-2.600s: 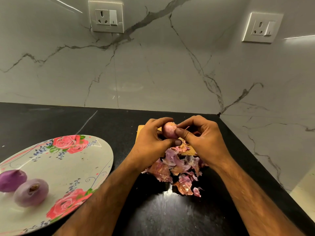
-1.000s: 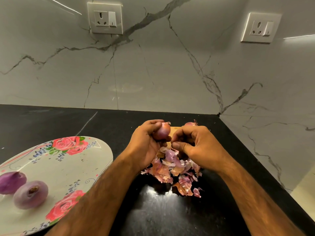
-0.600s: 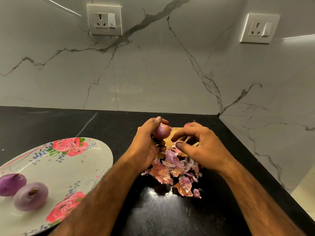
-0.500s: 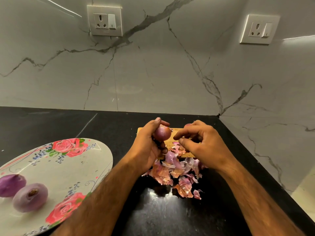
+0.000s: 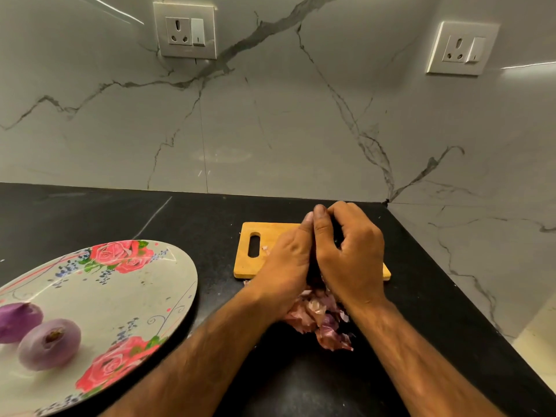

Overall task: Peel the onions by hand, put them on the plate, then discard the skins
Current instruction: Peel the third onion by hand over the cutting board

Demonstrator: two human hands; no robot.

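My left hand (image 5: 285,263) and my right hand (image 5: 352,254) are pressed together above the wooden cutting board (image 5: 255,266), fingers curled inward and fingertips meeting at the top. The small onion they hold is hidden between the palms. A heap of pink and purple onion skins (image 5: 319,323) lies on the black counter just below my wrists. Two peeled purple onions (image 5: 49,344) (image 5: 16,320) sit at the left end of the floral plate (image 5: 120,293).
The plate rests on the black counter (image 5: 301,386) to the left of the board. The marble wall corner stands close behind and to the right of the board. The counter's right edge (image 5: 493,338) drops off beside my right forearm.
My right hand has closed in against my left, and both have turned so the onion, visible in my left fingers before, is now covered. The view has tilted, showing more of the board.
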